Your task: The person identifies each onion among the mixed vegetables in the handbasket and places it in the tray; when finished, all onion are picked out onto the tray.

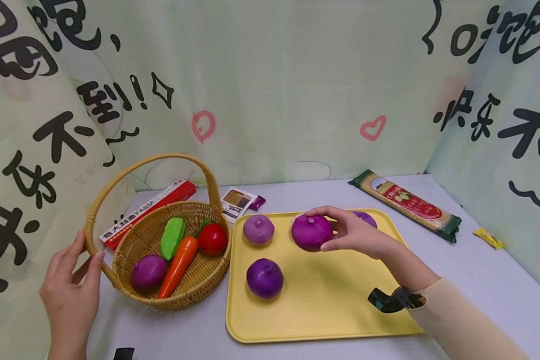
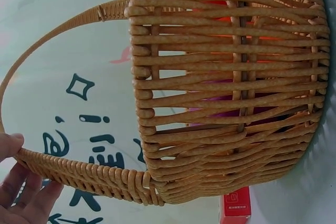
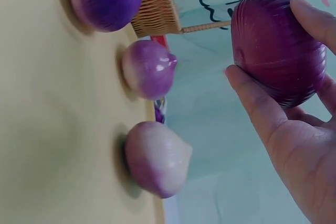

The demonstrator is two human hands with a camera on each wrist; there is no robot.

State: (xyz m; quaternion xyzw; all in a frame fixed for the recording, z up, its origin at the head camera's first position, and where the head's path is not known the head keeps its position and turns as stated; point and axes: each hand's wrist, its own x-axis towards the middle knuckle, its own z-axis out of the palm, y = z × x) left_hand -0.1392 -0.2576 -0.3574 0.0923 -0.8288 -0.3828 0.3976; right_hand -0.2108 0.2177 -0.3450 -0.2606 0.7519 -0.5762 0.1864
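Observation:
My right hand (image 1: 348, 231) grips a purple onion (image 3: 281, 48) between thumb and fingers, held up above the yellow tray (image 1: 333, 312). On the tray are a dark purple onion (image 1: 264, 278), a paler one (image 1: 258, 230) and another onion (image 1: 366, 218) partly hidden behind the right hand. At the left, my left hand (image 1: 74, 292) pinches the handle of a wicker basket (image 2: 226, 98) low on its near side. Inside the basket lie a purple onion (image 1: 148, 272), a carrot (image 1: 178, 266), a green vegetable (image 1: 173, 238) and a red tomato (image 1: 213, 239).
Behind the basket lies a red pasta box (image 1: 180, 192). A printed card (image 1: 237, 202) and a small purple packet (image 1: 257, 202) sit behind the tray. To the right are a long pasta packet (image 1: 409, 202) and a yellow wrapper (image 1: 489, 238). Printed curtains surround the table.

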